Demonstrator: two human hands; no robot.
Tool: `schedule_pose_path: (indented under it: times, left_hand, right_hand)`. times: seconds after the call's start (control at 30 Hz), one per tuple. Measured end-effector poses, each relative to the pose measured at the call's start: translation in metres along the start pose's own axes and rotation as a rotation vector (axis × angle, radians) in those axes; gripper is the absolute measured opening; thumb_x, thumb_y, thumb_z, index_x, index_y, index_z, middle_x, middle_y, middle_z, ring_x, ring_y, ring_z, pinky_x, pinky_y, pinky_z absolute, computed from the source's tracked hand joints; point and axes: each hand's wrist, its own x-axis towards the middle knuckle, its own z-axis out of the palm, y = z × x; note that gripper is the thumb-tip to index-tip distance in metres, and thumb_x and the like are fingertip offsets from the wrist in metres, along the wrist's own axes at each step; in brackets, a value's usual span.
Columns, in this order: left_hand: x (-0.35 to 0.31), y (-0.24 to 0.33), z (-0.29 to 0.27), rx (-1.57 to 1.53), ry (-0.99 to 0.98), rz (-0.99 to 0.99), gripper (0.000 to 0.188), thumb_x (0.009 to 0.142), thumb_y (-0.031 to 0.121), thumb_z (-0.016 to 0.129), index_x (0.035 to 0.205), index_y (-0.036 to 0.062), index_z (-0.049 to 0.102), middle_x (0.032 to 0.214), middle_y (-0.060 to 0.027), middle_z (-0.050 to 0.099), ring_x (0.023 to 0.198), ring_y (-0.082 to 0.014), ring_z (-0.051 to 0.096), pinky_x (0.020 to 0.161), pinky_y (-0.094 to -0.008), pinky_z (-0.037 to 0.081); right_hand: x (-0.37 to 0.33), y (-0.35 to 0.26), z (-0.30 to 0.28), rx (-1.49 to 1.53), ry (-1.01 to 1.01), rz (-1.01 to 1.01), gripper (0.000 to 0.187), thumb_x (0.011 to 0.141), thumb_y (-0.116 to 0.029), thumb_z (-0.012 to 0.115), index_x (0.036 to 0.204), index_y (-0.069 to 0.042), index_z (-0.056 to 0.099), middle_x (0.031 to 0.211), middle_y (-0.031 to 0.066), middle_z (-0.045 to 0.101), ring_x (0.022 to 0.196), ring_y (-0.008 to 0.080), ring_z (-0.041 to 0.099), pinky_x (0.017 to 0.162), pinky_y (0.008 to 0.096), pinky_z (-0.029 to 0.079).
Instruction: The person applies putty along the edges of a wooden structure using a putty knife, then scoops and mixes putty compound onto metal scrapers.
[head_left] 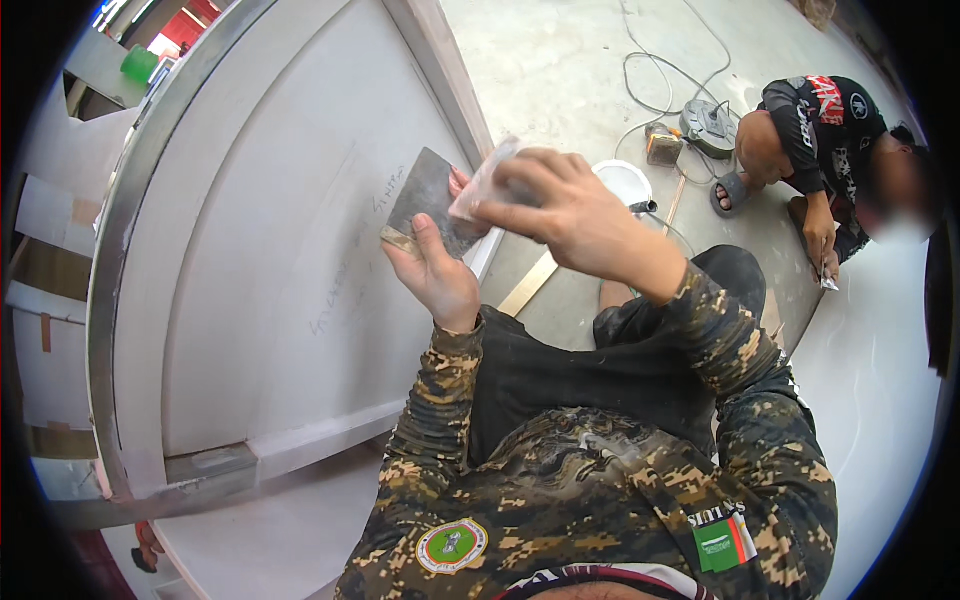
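Camouflage shirt point(585, 480) cloth is filling the lower edge, nearest the camera, while a large pale framed panel point(270, 250) is standing at left, its right edge passing behind the hands. Beyond that edge the grey floor point(540, 60) is carrying a cable reel point(706, 128), and a co-worker point(800, 135) in a dark top is crouching near the floor's right side. Above the wearer's lap, the step in hand seems to be applying a soft-looking piece to a flat plate. Bent at the wrist, the right hand point(590, 215) is closing its fingers and thumb on a pale piece point(482, 185). Lower down, the left hand point(445, 285) is clamping a dark grey plate point(418, 198) by its lower part, thumb across the near face, in front of the panel's right edge. Whether piece and plate are touching, I cannot tell. The next move seems to be calling for a steady left grip and a light, flat right stroke.
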Motion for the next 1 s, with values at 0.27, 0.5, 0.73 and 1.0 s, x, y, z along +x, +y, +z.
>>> schedule_pose_path:
  times: [0.27, 0.5, 0.73, 1.0]
  left_hand:
    - [0.007, 0.039, -0.02, -0.017, -0.021, 0.12, 0.025, 0.102, 0.019, 0.054, 0.115, -0.0018, 0.05, 0.113, -0.015, 0.062, 0.102, -0.0233, 0.062, 0.092, -0.0356, 0.049]
    - [-0.052, -0.01, -0.106, -0.027, -0.14, -0.36, 0.041, 0.099, 0.025, 0.061, 0.124, -0.0035, 0.047, 0.112, -0.0155, 0.062, 0.102, -0.0248, 0.062, 0.092, -0.0377, 0.049]
    - [-0.123, -0.073, -0.161, -0.063, 0.07, -0.622, 0.043, 0.098, 0.022, 0.062, 0.129, -0.0026, 0.046, 0.119, -0.0139, 0.061, 0.111, -0.0242, 0.06, 0.1, -0.0377, 0.046]
    - [-0.124, -0.099, -0.167, -0.117, 0.06, -0.761, 0.04, 0.097, 0.019, 0.062, 0.129, 0.0007, 0.048, 0.121, -0.0112, 0.061, 0.113, -0.0236, 0.06, 0.101, -0.0388, 0.045]
  right_hand:
    - [0.009, 0.068, 0.012, 0.027, -0.088, 0.048, 0.057, 0.077, 0.002, 0.062, 0.127, -0.026, 0.067, 0.128, 0.0062, 0.057, 0.119, 0.027, 0.051, 0.093, 0.0412, 0.043]
    - [0.104, 0.131, 0.04, -0.233, 0.432, 0.055, 0.06, 0.082, -0.001, 0.065, 0.131, -0.034, 0.063, 0.136, 0.0055, 0.048, 0.126, 0.0268, 0.042, 0.102, 0.0411, 0.034]
    - [0.146, 0.172, 0.077, -0.344, 0.629, 0.059, 0.067, 0.08, 0.001, 0.066, 0.133, -0.039, 0.061, 0.137, 0.0045, 0.046, 0.12, 0.0246, 0.04, 0.101, 0.0367, 0.03]
    - [0.151, 0.189, 0.136, -0.049, 0.665, -0.068, 0.056, 0.079, 0.0, 0.067, 0.125, -0.034, 0.069, 0.141, 0.005, 0.05, 0.12, 0.0245, 0.044, 0.103, 0.0335, 0.036]
